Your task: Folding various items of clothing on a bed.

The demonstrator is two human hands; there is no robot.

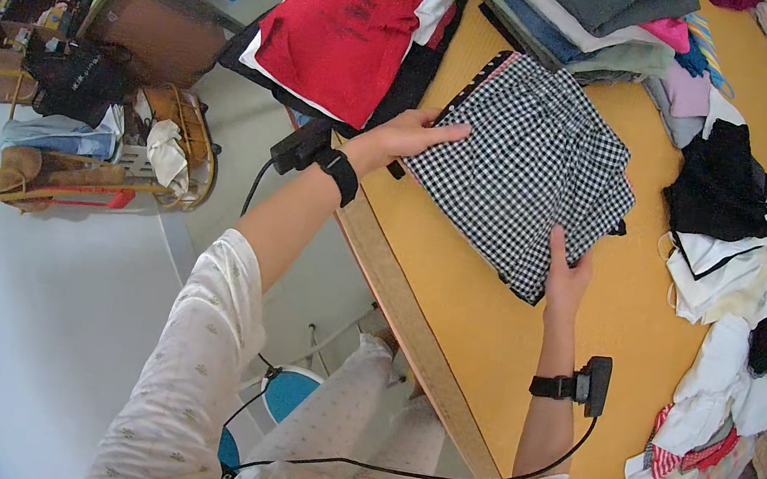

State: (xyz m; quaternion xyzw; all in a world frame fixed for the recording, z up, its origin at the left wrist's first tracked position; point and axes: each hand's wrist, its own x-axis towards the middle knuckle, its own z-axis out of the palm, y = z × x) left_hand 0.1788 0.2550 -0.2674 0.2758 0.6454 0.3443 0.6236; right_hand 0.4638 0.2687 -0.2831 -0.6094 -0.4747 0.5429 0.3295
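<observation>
A folded black-and-white checked garment (pixel 528 162) lies over the yellow table top (pixel 456 292), with a dark edge and another dark layer showing along its sides. My left hand (pixel 411 135) grips its left edge, thumb on top and fingers hidden beneath. At its lower right corner, my right hand (pixel 568 276) pinches the edge with the thumb upward; the other fingers are mostly out of sight. Just beyond my left hand is a pile topped by a red garment (pixel 342 30), with white and black pieces below. Whether the checked garment touches the table cannot be told.
Folded clothes (pixel 592 21) are stacked at the far edge. Loose black clothing (pixel 722 185) and white clothing (pixel 724 357) line the right side. A black cable (pixel 386 468) runs from my right wrist device. Left of the table stand a wooden rack (pixel 190 151) and a blue stool (pixel 292 395).
</observation>
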